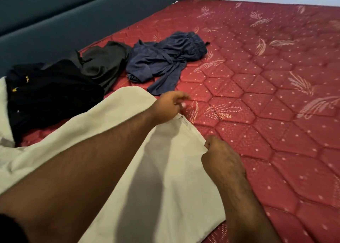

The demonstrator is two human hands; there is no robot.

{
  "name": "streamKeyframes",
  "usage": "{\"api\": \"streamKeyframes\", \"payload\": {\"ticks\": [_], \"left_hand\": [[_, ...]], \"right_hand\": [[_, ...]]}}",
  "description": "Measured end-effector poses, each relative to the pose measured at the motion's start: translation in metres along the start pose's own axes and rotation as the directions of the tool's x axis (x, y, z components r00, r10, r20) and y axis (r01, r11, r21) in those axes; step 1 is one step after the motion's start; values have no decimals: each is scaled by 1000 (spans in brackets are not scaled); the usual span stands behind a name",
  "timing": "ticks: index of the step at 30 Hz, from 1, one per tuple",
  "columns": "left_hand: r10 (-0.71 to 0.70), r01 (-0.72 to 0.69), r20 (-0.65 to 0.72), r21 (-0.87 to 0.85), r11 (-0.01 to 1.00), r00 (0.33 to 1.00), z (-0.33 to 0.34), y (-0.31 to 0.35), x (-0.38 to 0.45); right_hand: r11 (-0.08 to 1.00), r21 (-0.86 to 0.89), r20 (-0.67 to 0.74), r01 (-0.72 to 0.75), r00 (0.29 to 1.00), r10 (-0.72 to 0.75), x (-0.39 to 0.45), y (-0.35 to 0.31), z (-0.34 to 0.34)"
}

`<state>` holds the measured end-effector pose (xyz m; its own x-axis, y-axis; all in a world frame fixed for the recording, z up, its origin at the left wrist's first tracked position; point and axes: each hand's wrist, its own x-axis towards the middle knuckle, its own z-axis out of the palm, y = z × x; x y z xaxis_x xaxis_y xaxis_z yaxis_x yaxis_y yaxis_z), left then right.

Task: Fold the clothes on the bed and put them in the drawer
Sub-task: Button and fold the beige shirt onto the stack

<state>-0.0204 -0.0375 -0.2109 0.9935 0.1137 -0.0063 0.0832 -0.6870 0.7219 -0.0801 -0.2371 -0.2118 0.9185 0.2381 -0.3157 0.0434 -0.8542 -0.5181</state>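
Altogether four garments, two hands

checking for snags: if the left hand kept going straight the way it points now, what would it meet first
Probably bare red mattress. The left hand, at the cream cloth's corner, points right and slightly away; the navy garment lies farther back, off that line. Depth is uncertain.
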Motion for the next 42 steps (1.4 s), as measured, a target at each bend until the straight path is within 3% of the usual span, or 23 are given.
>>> {"api": "streamKeyframes", "payload": {"ticks": [3, 6, 9, 11, 13, 15, 17, 19, 21, 22, 23, 24, 26, 28, 29, 31, 33, 36, 37, 38, 39, 40, 42], "left_hand": [[159, -115, -363, 139, 984, 918, -9, -2, -13], [159, -97, -552, 140, 985, 818, -13, -3, -58], [7, 89, -516, 161, 983, 857, 0, -26, -132], [-147, 321, -439, 355, 878, 887, 11, -38, -190], [-204, 416, -434, 478, 773, 877, 20, -43, -236], [-275, 471, -441, 435, 767, 855, 20, -37, -284], [-401, 538, -377, 403, 740, 835, 20, -34, -325], [-482, 576, -316, 496, 650, 817, 14, -35, -364], [-549, 596, -276, 561, 574, 789, 4, -31, -405], [-562, 617, -297, 565, 548, 772, -1, -29, -423], [-560, 656, -368, 566, 498, 742, -8, -30, -450], [-606, 720, -411, 527, 452, 681, -12, -28, -469], [-625, 840, -562, 382, 385, 542, -20, -28, -515], [-667, 886, -594, 199, 420, 450, -20, -20, -550], [-670, 883, -611, 111, 456, 423, -16, -13, -558], [-596, 834, -700, -1, 551, 393, -6, -1, -579], [-539, 772, -774, -105, 627, 332, 8, 14, -586], [-604, 389, -793, -583, 713, -81, 46, 43, -611], [-699, 243, -706, -702, 669, -116, 58, 58, -621], [-753, 153, -656, -751, 642, -62, 86, 48, -628], [-803, 223, -595, -778, 588, 39, 116, 21, -635], [-803, 403, -588, -713, 573, 100, 152, -18, -651], [-664, 587, -747, -530, 612, 18, 163, -32, -654]], "right_hand": [[1000, 5, 17, -2, 1000, 2, 0, 7, -4], [1000, 9, 23, -13, 1000, 13, 3, 11, -2], [995, -93, -17, -31, 999, 30, 3, 13, 1], [988, -150, -35, -27, 999, 22, -5, 13, 3], [987, -156, -122, -30, 993, 11, -11, 13, 5], [979, -200, -284, -25, 958, -34, -22, 10, 5], [939, -337, -369, 69, 908, -199, -36, 6, 13], [861, -315, -267, 400, 833, -485, -63, -3, 41], [639, -261, 76, 723, 676, -733, -100, -7, 79], [561, -296, 283, 773, 633, -721, -111, -2, 90], [539, -347, 414, 767, 642, -646, -119, 3, 94], [569, -424, 453, 704, 709, -540, -116, 11, 87], [685, -531, 316, 499, 866, -387, -113, 24, 67], [681, -606, 255, 412, 911, -324, -127, 18, 58], [598, -633, 305, 491, 869, -390, -142, 12, 62], [395, -550, 520, 736, 672, -527, -192, -9, 89], [329, -428, 647, 842, 539, -539, -222, -13, 114], [329, -362, 646, 872, 489, -586, -247, -13, 136], [306, -387, 623, 870, 492, -608, -248, -9, 140], [293, -409, 610, 864, 498, -617, -252, -7, 141], [285, -429, 594, 857, 505, -626, -251, -5, 140], [266, -448, 580, 853, 505, -640, -252, -4, 139], [244, -483, 548, 841, 507, -665, -251, -4, 136]]}}
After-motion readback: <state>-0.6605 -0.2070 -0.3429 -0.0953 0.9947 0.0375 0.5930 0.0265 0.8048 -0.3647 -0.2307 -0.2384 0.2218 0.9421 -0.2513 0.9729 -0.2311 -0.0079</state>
